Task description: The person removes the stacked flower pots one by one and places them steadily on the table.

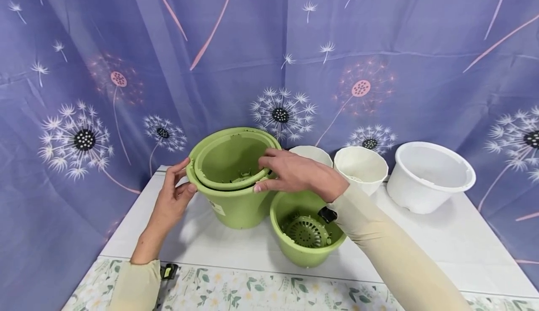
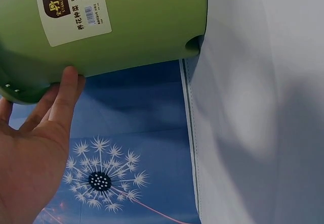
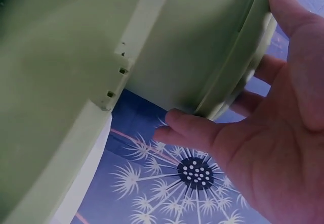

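Note:
Toward the left of the table stands a large green flower pot [image 1: 248, 210] with a paper label [image 2: 76, 11] on its side. A smaller green flower pot [image 1: 221, 161] sits nested inside it, its rim slightly above the outer one. My left hand [image 1: 170, 196] holds the large pot at the left of its rim, thumb in front and fingers along the side. Reaching across from the right, my right hand [image 1: 294, 170] grips the right side of the inner pot's rim, with fingertips over the edge and the thumb outside.
Just right of the nested pair is another green pot [image 1: 309, 255] with a slotted base, partly under my right forearm. Behind it stand two white faceted pots, one [image 1: 311, 152] partly hidden by my hand, the other [image 1: 362, 166] beside a larger white pot [image 1: 421, 194]. A purple curtain [image 1: 236, 86] hangs behind.

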Demonstrator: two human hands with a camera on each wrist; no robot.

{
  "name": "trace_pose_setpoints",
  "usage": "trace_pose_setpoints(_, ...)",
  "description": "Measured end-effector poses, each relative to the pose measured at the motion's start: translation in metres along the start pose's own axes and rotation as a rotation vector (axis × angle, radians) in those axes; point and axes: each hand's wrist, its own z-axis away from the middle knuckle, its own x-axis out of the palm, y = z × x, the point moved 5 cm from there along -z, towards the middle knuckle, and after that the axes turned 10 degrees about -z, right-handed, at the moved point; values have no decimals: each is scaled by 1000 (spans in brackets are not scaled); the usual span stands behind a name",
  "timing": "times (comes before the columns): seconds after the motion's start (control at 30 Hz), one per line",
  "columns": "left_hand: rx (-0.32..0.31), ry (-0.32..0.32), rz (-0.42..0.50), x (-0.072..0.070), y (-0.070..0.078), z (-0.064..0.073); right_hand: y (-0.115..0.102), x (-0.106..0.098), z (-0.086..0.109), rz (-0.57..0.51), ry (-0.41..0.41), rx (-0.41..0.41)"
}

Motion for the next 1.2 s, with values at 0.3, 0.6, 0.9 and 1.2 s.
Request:
trace_pose_setpoints(0.3,-10,-18,-5,1,0,1,5,0,2,-53,27,-24)
trace_pose_setpoints(0.6,-10,-13,-16,-1,0,1,4,2,2,-27,14,-31)
trace_pose_setpoints(0.9,-36,-20,-29,3,0,-2,-1,-4,7,16,42,-68)
trace_pose_setpoints(1.2,-45,-17,-58,-1,0,0,-5,-5,4,28,51,-115)
